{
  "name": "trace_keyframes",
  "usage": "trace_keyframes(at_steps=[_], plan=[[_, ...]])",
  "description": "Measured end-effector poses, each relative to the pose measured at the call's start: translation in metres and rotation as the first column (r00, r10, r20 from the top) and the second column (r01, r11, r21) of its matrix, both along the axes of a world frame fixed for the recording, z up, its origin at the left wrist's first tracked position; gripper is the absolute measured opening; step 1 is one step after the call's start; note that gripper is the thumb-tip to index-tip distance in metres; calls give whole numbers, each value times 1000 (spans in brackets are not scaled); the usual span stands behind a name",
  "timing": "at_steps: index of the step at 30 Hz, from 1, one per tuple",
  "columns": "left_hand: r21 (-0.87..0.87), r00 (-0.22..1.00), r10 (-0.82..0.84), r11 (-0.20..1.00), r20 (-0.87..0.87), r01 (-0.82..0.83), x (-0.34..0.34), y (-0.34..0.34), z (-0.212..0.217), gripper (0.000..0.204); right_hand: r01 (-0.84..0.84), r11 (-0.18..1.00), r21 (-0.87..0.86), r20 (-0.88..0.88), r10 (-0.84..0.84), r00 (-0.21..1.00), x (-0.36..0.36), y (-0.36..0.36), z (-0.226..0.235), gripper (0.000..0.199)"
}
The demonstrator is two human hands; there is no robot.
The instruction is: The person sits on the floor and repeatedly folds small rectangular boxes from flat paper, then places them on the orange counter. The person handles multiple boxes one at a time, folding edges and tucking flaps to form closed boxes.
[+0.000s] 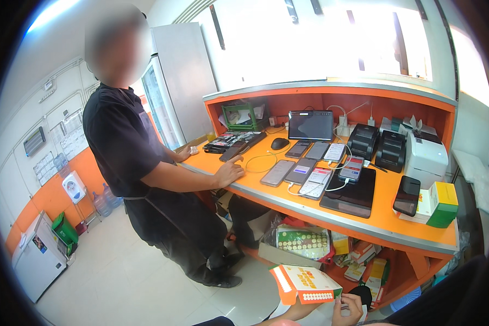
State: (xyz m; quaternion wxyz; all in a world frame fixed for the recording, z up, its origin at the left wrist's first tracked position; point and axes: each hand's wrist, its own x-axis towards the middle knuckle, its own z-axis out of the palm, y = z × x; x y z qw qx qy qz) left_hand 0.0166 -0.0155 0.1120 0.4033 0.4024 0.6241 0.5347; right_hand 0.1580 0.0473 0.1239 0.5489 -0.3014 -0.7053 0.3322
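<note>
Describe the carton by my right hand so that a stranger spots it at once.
Find the big orange desk, then look just in front of it, at the bottom of the view, where your right hand is at the green corner of a carton. Unlike the packs under the desk, it is out in front, with rows of white dots on its orange edges.

Bright windows (320, 43) stand above an orange counter (434, 237) and pale floor (130, 271).

downward head-worn fisheye view
</note>
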Motion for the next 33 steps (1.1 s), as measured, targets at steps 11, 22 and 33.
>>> trace_keyframes(at_steps=[11, 22, 33], plan=[[8, 1000, 13, 1000, -16, -12, 0, -2, 2, 35, -49, 986, -160, -66, 39, 997, 3, 3, -29, 12], [20, 1000, 24, 1000, -11, -23, -1, -5, 0, 37, -105, 959, -262, -167, 62, 984, 10, 5, -43, 13], [28, 999, 37, 999, -14, -37, 2, -8, -1, 40, -78, 963, -258, -165, 36, 986, 12, 7, -48, 24]])
